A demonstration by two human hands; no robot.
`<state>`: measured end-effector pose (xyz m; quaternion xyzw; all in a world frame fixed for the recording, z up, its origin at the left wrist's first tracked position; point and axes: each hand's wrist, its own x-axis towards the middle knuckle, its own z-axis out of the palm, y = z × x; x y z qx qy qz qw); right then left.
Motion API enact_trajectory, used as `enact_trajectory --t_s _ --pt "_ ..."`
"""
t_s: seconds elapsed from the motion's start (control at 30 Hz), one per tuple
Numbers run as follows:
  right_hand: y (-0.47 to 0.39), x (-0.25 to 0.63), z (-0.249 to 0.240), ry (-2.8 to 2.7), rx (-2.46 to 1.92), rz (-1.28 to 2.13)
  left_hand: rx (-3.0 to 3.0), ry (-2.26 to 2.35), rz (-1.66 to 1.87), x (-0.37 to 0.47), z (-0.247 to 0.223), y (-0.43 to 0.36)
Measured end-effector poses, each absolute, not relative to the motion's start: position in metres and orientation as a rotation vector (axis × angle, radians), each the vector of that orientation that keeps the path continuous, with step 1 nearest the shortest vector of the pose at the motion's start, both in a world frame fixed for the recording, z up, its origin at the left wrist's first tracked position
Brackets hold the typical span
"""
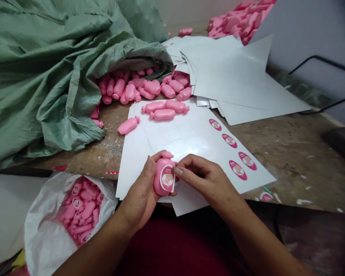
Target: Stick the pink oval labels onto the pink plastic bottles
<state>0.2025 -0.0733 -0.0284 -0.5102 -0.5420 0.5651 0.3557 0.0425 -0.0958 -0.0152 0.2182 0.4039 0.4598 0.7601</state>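
Note:
My left hand (140, 199) is wrapped round a small pink plastic bottle (160, 184), neck pointing away from me. On the bottle's front lies an oval pink-and-white sticker (167, 179), its right edge reaching the bottle's side. My right hand (208, 178) pinches at that edge with thumb and forefinger. Beneath both hands are white sticker sheets (186, 138); several oval stickers (238, 170) remain along the right side of the top one. Three unlabelled pink bottles (162, 114) lie together at the sheet's far edge, and another bottle (128, 125) rests to their left.
A green woven sack (46, 76) spills pink bottles (129, 92) at the back left. Below the table's front edge, a white bag (46, 226) holds labelled bottles (84, 211). More sheets (224, 73) and a pink heap (238, 21) sit behind. A black metal frame (324, 59) stands right.

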Motion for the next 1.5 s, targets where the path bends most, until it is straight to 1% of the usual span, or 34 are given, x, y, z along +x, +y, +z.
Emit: enact_trajectory --t_s 0.23,0.4,0.63,0.7,0.9,1.1,1.17,1.23,1.33,1.4,1.43,1.47,1.5 --pt "-0.071 0.202 -0.028 -1.414 -1.365 1.477 0.509 0.911 0.996 0.043 -0.014 -0.097" --pt "-0.074 0.202 -0.029 -1.445 -1.397 1.422 0.533 0.960 0.942 0.043 -0.013 -0.099" --pt "-0.075 0.203 -0.031 -1.545 -1.510 1.064 0.452 0.876 0.885 0.039 -0.013 -0.101" --pt "-0.074 0.203 -0.031 -1.517 -1.490 1.062 0.417 0.864 0.868 0.038 -0.013 -0.100" --pt "-0.074 0.197 -0.030 -1.480 -1.455 1.196 0.390 0.831 0.837 0.035 -0.016 -0.100" --pt "-0.069 0.203 -0.031 -1.426 -1.407 1.059 0.356 0.817 0.795 0.028 -0.017 -0.101" --pt "-0.071 0.212 -0.030 -1.431 -1.427 1.007 0.379 0.905 0.806 0.010 -0.011 -0.107" --pt "-0.075 0.224 -0.029 -1.431 -1.473 0.968 0.451 1.100 0.808 -0.023 -0.001 -0.122" --pt "-0.083 0.247 -0.029 -1.385 -1.541 0.913 0.662 1.630 0.805 -0.086 0.014 -0.151" --pt "-0.087 0.261 -0.029 -1.300 -1.597 0.893 0.973 2.063 0.890 -0.115 0.018 -0.165" --pt "-0.090 0.267 -0.029 -1.245 -1.625 0.897 1.152 2.168 0.926 -0.119 0.016 -0.169" --pt "-0.092 0.272 -0.029 -1.191 -1.648 0.909 1.347 2.170 0.929 -0.116 0.013 -0.171" --pt "-0.095 0.276 -0.030 -1.145 -1.670 0.919 1.549 2.076 0.889 -0.104 0.007 -0.172"
